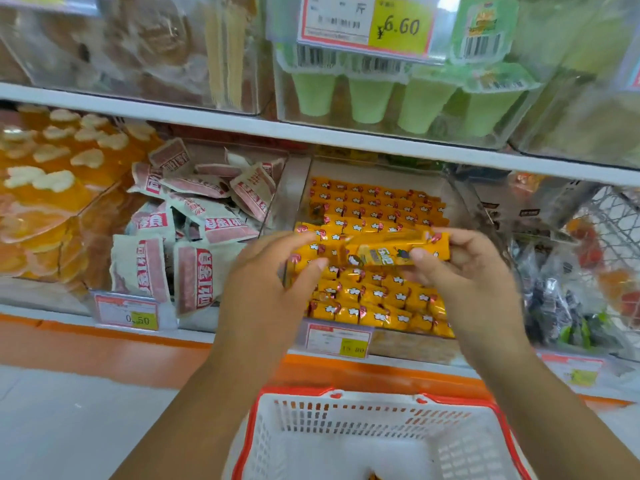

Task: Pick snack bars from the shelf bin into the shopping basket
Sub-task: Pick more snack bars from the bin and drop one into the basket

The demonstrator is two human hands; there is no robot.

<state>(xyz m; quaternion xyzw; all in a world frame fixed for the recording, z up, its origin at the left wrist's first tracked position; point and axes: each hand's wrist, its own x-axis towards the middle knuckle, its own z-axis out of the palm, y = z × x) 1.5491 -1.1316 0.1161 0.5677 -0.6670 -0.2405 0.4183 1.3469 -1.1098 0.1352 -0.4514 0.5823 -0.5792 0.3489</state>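
Note:
A clear shelf bin (460, 199) holds several rows of yellow-orange snack bars (374, 202). Above those rows, both hands hold snack bars: my right hand (474, 271) pinches the right end of one yellow bar (384, 252), and my left hand (270, 282) grips the left end of bars at the same height. How many bars are held is unclear. The white shopping basket with a red rim (346, 420) sits below the hands, and a small orange piece shows at its bottom edge.
Left of the bin lies a bin of white-and-red packets (194, 237), then orange jellies (52, 188). Dark wrapped sweets (554, 299) fill the bin to the right. Green cups (398, 98) stand on the shelf above. Price tags (337, 341) hang on the orange shelf edge.

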